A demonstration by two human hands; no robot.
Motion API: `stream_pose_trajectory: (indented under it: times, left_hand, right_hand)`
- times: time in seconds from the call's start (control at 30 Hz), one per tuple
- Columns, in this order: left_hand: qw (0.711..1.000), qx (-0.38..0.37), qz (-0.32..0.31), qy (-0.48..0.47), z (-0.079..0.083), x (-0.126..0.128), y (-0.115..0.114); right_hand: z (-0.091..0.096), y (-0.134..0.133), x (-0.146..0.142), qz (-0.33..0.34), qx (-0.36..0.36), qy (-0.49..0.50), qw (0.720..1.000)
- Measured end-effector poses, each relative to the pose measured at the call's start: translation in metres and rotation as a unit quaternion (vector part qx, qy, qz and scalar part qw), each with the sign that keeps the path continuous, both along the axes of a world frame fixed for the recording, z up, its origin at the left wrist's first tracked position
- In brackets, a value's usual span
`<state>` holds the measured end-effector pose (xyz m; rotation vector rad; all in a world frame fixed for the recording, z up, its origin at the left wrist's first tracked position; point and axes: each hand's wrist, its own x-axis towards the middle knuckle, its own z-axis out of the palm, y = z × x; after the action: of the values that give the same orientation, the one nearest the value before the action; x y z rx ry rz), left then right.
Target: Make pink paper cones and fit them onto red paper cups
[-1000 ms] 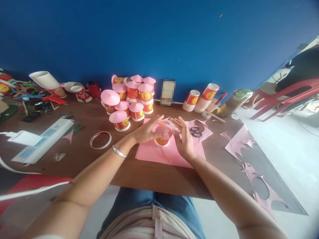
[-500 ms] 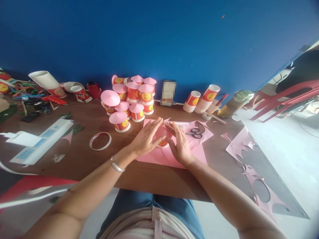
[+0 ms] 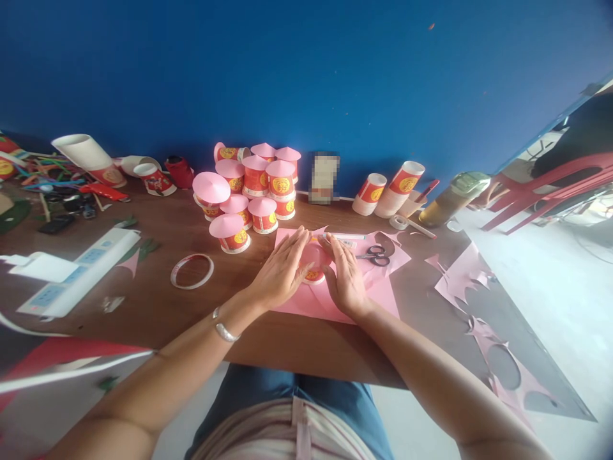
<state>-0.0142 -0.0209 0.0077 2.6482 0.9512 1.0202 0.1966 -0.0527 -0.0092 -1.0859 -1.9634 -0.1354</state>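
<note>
Upside down on the pink paper sheets [image 3: 335, 305], a red-and-yellow paper cup [image 3: 315, 276] wears a pink paper cone [image 3: 316, 254]. My left hand [image 3: 283, 271] rests along the cone's left side, fingers stretched out and together. On the right side, my right hand [image 3: 345, 278] mirrors it with straight fingers slanting inward. Both hands seem to touch the cone, and their fingers hide parts of its edge. The thumbs are apart in front, over the cup's near side. Just right of my right hand lie black-handled scissors [image 3: 376, 255] and a white pen [image 3: 347, 236].
Several cone-topped cups [image 3: 230, 233] are grouped to the left. A tape roll [image 3: 191, 271] and a white power strip [image 3: 81, 271] lie further left. Stacked cups [image 3: 400, 188] and a bottle [image 3: 453, 198] stand along the blue wall. Cut pink scraps [image 3: 462, 278] lie at the right edge.
The thumbs have drawn apart from each other, showing more of the cone between them. Both hands stay at the cone's sides, and the cup has not visibly moved.
</note>
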Motion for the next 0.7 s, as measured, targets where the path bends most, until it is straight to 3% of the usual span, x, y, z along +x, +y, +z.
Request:
stream_pose_trajectory:
  times: [0.3, 0.7]
  left_hand:
    - [0.999, 0.028, 0.006, -0.014, -0.0005, 0.0023, -0.0002]
    - [0.999, 0.023, 0.0, -0.046, 0.0003, 0.0018, 0.0024]
  right_hand:
    - [-0.0022, 0.0003, 0.0, -0.014, -0.03, 0.001, 0.999]
    - [-0.002, 0.0021, -0.0026, -0.006, -0.017, 0.014, 1.0]
